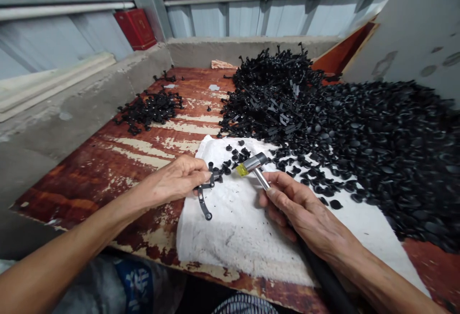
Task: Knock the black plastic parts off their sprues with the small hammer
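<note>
The left hand (176,180) grasps a black plastic part (205,194) steady above a white cloth (230,230), while the clenched right hand (302,208) keeps a small hammer (253,162) close by.

The left hand (172,182) pinches a black plastic piece (205,194) over a white cloth (230,223), and the right hand (302,208) grips a small hammer (253,164) (1 end of its head is yellow) just beside it. A big heap of black plastic parts (377,151) spills onto the cloth, and a smaller heap (149,108) lies well apart on the worn red board (89,199).
</note>
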A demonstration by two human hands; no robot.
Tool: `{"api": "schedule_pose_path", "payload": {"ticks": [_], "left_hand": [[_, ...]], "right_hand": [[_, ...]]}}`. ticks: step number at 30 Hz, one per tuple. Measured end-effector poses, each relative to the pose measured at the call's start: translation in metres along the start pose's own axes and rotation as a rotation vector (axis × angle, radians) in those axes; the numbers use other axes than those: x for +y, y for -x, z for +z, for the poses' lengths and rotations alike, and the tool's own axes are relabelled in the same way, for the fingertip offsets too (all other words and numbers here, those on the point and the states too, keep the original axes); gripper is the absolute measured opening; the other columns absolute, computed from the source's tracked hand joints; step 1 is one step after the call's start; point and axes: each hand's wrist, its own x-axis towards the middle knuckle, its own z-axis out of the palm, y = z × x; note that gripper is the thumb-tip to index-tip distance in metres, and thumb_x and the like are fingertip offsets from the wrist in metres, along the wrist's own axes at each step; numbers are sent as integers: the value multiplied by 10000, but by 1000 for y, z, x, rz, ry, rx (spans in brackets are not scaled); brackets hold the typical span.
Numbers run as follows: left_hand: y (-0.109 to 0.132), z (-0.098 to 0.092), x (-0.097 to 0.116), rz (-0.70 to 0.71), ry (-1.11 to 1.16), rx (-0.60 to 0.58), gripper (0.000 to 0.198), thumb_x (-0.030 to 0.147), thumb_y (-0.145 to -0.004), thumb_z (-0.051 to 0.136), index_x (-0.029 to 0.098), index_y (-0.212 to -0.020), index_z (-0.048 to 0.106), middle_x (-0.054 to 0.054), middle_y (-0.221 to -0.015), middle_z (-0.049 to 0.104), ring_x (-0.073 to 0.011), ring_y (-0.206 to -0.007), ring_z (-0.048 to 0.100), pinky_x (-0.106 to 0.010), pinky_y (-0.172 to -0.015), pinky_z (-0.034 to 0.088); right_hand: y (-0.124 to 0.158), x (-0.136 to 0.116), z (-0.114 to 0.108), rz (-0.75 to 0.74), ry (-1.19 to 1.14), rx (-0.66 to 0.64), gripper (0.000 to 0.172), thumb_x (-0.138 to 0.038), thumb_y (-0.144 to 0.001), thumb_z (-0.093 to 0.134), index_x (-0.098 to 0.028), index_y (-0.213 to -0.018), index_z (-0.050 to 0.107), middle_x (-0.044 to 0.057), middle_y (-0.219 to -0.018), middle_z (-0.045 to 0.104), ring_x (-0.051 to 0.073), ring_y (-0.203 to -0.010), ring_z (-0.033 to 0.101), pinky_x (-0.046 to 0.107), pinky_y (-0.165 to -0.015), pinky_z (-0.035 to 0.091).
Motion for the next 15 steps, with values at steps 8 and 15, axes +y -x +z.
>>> {"api": "schedule_pose_path", "payload": {"ticks": [8,15], "left_hand": [[2,1,-4,-24,-111,-6,298,461,-724,499,194,-595,473,64,-505,362,-77,-455,347,-205,-439,246],[1,11,5,-31,-15,4,260,420,-722,547,176,-633,531,59,-504,406,-67,-443,343,-195,-422,242]], "right_hand": [[-2,2,0,1,7,-21,301,-503,-845,581,-222,-930,511,-55,-702,532,49,-419,322,167,-323,238],[0,3,-1,-10,7,-12,305,-503,-837,583,-228,-934,492,-59,-702,530,52,-418,324,167,-318,243]]}}
